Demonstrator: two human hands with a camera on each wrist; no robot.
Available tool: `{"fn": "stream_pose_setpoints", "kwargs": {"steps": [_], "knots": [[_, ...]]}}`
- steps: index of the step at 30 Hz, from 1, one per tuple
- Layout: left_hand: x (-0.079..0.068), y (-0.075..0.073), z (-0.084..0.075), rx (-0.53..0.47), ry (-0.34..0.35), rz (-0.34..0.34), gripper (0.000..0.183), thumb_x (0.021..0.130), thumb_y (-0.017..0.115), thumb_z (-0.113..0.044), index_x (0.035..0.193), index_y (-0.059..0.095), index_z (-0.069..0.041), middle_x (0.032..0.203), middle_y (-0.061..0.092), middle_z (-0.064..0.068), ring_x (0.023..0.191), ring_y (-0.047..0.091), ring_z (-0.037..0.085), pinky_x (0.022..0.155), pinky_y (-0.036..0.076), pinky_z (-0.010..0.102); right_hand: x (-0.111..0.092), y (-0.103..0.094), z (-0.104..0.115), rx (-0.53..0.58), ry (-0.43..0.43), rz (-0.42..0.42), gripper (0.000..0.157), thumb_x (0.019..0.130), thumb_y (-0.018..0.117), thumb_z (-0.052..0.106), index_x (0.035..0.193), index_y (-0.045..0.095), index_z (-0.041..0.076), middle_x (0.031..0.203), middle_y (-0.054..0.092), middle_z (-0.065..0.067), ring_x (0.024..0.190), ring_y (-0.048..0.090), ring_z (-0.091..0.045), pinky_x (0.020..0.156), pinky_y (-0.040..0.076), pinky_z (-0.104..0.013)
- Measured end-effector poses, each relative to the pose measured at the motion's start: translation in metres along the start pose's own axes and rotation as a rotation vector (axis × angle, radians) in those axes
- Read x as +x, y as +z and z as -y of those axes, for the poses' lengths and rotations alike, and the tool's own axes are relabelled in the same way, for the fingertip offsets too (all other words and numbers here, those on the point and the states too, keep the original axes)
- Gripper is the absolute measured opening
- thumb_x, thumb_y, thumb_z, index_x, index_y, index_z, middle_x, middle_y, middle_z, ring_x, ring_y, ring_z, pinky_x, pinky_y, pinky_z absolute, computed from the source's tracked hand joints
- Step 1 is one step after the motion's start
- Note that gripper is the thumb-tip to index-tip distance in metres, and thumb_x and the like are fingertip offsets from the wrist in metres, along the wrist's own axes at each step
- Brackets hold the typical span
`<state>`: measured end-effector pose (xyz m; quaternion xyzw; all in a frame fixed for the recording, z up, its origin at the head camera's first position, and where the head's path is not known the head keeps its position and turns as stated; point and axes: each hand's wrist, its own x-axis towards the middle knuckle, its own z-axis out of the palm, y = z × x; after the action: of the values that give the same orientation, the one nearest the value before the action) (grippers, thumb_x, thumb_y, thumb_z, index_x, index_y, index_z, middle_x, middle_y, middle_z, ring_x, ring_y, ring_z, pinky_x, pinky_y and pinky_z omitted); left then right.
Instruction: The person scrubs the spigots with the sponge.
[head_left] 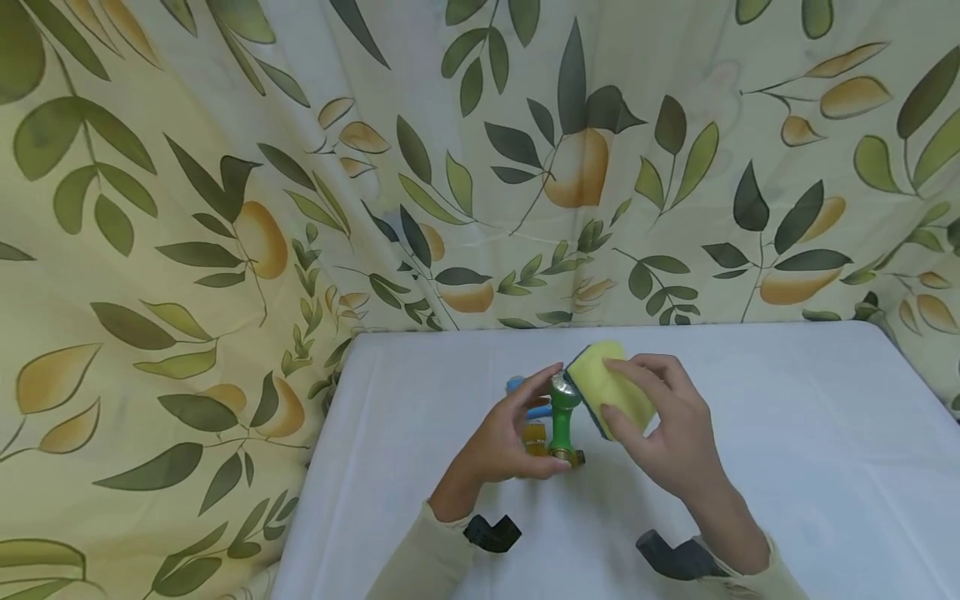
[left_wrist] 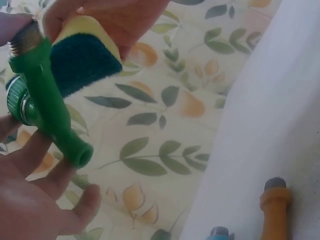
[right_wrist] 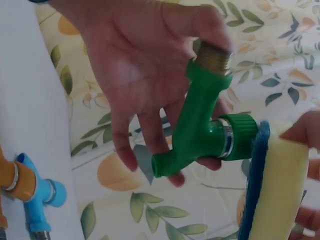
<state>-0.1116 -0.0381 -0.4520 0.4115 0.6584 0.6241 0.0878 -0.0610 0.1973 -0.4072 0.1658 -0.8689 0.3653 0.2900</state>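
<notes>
My left hand (head_left: 498,442) holds a green plastic tap (right_wrist: 200,117), its thumb pressing the threaded brass end (right_wrist: 214,57) and its fingertips behind the body. The tap is raised above the table, its small spout (left_wrist: 82,155) pointing away from the thumb. In my right hand (head_left: 678,442) is a sponge (head_left: 618,387), pinched between thumb and fingers by its yellow side. Its dark green scouring face (left_wrist: 85,62) is turned toward the tap and lies right at the ribbed knob (right_wrist: 239,136).
An orange tap (left_wrist: 275,212) and a blue tap (right_wrist: 37,207) lie on the white table (head_left: 427,375), partly behind my left hand in the head view. Beyond the table hangs a curtain (head_left: 315,208) printed with leaves and fruit. Black straps are on both wrists.
</notes>
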Motion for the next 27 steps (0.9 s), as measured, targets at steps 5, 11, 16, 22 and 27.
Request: {"fn": "stream_pose_setpoints", "kwargs": {"steps": [5, 11, 16, 22, 27], "knots": [[-0.001, 0.002, -0.003, 0.234, -0.057, -0.029, 0.107, 0.075, 0.088, -0.015, 0.162, 0.027, -0.025, 0.153, 0.049, -0.001, 0.138, 0.047, 0.016, 0.117, 0.042, 0.047, 0.002, 0.0, 0.002, -0.033, -0.026, -0.007, 0.052, 0.071, 0.081, 0.013, 0.123, 0.074, 0.017, 0.116, 0.062, -0.009, 0.094, 0.056, -0.016, 0.073, 0.049, -0.019], [-0.001, 0.005, -0.007, 0.394, -0.077, -0.04, 0.101, 0.073, 0.091, -0.026, 0.157, 0.034, -0.025, 0.148, 0.05, -0.004, 0.136, 0.044, 0.013, 0.114, 0.044, 0.043, 0.003, -0.001, 0.003, -0.039, -0.015, -0.001, 0.053, 0.071, 0.082, 0.012, 0.123, 0.074, 0.017, 0.115, 0.062, -0.009, 0.09, 0.056, -0.017, 0.066, 0.051, -0.025], [0.0, 0.004, -0.011, 0.481, -0.057, -0.042, 0.095, 0.072, 0.092, -0.028, 0.151, 0.04, -0.021, 0.146, 0.051, -0.004, 0.142, 0.037, 0.016, 0.116, 0.039, 0.048, 0.005, -0.002, 0.004, -0.046, -0.005, -0.001, 0.052, 0.072, 0.083, 0.012, 0.123, 0.074, 0.018, 0.116, 0.063, -0.008, 0.092, 0.056, -0.016, 0.068, 0.051, -0.023], [0.0, 0.003, -0.013, 0.589, 0.019, -0.039, 0.092, 0.071, 0.091, -0.031, 0.148, 0.044, -0.015, 0.142, 0.055, -0.002, 0.141, 0.039, 0.018, 0.117, 0.035, 0.047, 0.005, -0.002, 0.005, -0.044, -0.001, 0.002, 0.053, 0.071, 0.084, 0.012, 0.123, 0.074, 0.018, 0.116, 0.063, -0.007, 0.093, 0.056, -0.016, 0.07, 0.05, -0.021], [0.0, 0.002, -0.012, 0.595, 0.005, -0.049, 0.094, 0.071, 0.091, -0.034, 0.15, 0.043, -0.015, 0.142, 0.055, -0.002, 0.137, 0.043, 0.017, 0.114, 0.039, 0.045, 0.005, 0.001, 0.003, -0.01, -0.077, 0.001, 0.045, 0.076, 0.082, 0.024, 0.12, 0.076, 0.018, 0.117, 0.063, -0.009, 0.095, 0.056, -0.017, 0.075, 0.046, -0.015]]}}
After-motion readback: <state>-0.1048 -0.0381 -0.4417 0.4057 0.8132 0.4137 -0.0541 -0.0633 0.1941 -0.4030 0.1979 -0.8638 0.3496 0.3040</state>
